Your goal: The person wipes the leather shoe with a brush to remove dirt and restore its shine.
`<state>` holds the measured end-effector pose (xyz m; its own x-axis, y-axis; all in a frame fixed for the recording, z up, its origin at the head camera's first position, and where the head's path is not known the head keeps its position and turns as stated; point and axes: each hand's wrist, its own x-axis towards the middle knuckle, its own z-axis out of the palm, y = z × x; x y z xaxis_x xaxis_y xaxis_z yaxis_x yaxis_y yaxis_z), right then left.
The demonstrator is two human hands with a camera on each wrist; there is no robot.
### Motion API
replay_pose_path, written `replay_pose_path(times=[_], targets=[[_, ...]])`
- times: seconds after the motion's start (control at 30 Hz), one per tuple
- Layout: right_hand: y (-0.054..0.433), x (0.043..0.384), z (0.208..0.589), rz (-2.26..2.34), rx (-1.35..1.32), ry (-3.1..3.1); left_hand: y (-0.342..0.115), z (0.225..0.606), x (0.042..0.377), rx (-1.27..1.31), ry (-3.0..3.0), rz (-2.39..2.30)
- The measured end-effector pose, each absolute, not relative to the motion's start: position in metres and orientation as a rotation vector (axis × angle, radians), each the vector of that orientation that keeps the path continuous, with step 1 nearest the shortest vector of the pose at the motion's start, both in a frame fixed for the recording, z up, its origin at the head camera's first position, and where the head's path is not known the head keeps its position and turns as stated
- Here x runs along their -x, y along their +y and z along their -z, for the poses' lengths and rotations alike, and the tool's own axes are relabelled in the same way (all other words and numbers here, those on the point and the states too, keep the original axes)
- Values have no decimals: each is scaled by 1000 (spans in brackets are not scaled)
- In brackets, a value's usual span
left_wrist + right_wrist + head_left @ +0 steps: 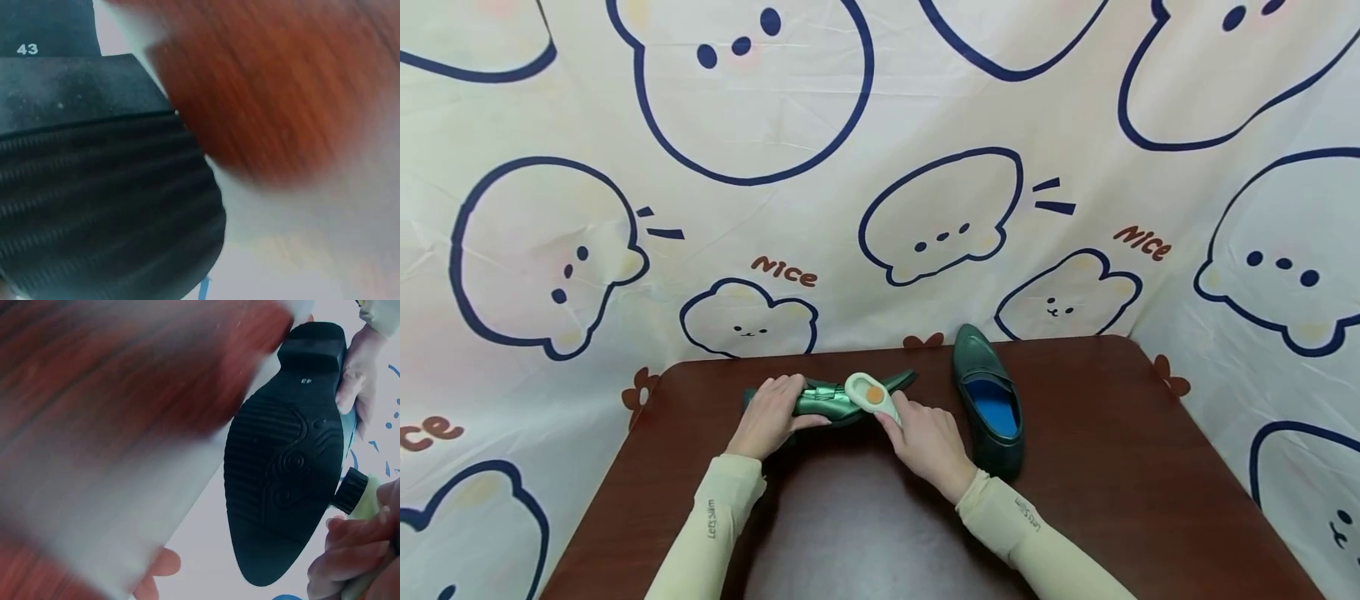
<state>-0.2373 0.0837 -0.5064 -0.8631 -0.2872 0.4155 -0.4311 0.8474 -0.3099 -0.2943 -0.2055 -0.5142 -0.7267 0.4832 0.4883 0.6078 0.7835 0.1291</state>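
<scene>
Green loafer (829, 403) over the bench (1097, 450), toe rightward | left hand (767, 417), fingers and thumb clamping the heel end, we judge to steady it | right hand (928, 442), fingers pinching a pale-green shoe brush (860, 387) at the upper | second loafer (988, 404) upright alongside

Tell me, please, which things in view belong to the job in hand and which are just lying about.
In the job:
- shiny green shoe, gripped by the left hand
- pale green tool with a black head, held at that shoe by the right hand

Just there:
- second shoe, untouched on the table, though possibly its pair
- patterned backdrop
</scene>
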Motion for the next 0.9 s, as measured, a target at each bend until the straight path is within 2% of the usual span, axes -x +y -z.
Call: replay_pose_path(times=[0.9], targets=[[113, 255, 505, -477, -297, -2564, -203, 513, 293, 785, -2640, 450]])
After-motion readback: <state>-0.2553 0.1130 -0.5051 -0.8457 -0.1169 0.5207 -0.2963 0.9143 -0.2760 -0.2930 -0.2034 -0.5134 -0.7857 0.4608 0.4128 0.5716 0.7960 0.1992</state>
